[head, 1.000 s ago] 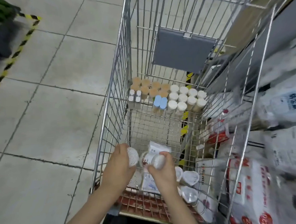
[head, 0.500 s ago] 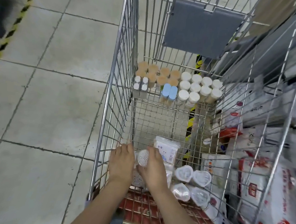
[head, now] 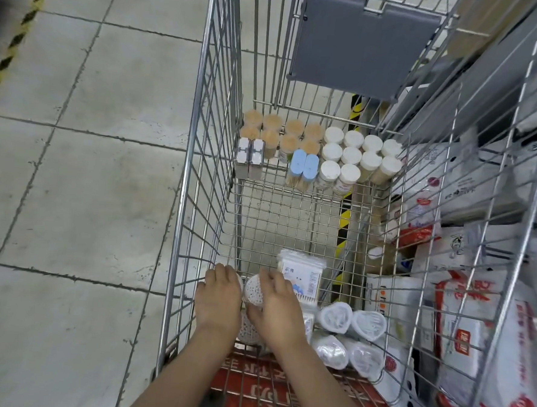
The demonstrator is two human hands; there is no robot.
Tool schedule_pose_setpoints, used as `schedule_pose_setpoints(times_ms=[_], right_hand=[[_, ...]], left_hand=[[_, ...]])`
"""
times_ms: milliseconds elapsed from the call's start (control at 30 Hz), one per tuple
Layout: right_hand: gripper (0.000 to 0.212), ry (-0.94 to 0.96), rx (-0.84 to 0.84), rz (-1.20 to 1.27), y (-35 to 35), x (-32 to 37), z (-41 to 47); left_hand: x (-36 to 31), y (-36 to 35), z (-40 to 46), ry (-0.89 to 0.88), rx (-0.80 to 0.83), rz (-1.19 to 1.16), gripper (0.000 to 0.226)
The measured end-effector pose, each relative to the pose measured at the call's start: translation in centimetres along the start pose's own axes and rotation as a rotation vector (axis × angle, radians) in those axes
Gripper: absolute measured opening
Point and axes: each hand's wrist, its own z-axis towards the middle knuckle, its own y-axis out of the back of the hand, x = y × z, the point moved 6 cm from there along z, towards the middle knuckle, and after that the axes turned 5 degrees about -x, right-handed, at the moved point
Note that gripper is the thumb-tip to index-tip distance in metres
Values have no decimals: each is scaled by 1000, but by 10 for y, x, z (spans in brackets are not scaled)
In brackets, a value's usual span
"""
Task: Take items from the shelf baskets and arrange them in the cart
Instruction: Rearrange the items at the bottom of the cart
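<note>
Pale, dotted with cotton tips, a round clear-plastic tub of cotton swabs (head: 254,290) sits between the two hands, low in the near left corner of the silver wire shopping cart (head: 196,173). The right hand (head: 278,307) curls its fingers over the tub's right side and grasps it; the left hand (head: 219,298) lies against its left side with fingers bent over something round beneath, though whether it truly grips cannot be told from this angle. A second tub of the same kind (head: 248,329) shows just below, between the wrists.

Just beside the right hand stands a rectangular clear pack of cotton swabs with a white label (head: 302,276), and to the right of that lie four heart-shaped clear plastic boxes (head: 348,335) in two rows. Well apart, along the cart's far end, stand tan toothpick jars (head: 281,133), white-lidded jars (head: 355,155) and two blue-capped holders (head: 304,167).

The step in hand looks like seating the tub. Done well, it would be set flat on the wire floor, snug against the cart's left wall and its twin, so it cannot roll, before the fingers let go.
</note>
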Motion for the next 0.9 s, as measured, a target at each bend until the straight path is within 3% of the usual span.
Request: schedule_pose_setpoints(times_ms=[167, 333, 700, 900], right_hand=[[64, 60, 14, -4, -3, 4, -2], [62, 8, -14, 104, 0, -3, -1], [57, -13, -34, 63, 1, -6, -2], [46, -85, -38, 34, 31, -8, -21]], left_hand=[[1, 1, -2, 11, 2, -30, 77], [3, 1, -2, -11, 42, -73, 58], [4, 4, -1, -12, 34, -144, 59], [2, 22, -22, -156, 25, -334, 54]])
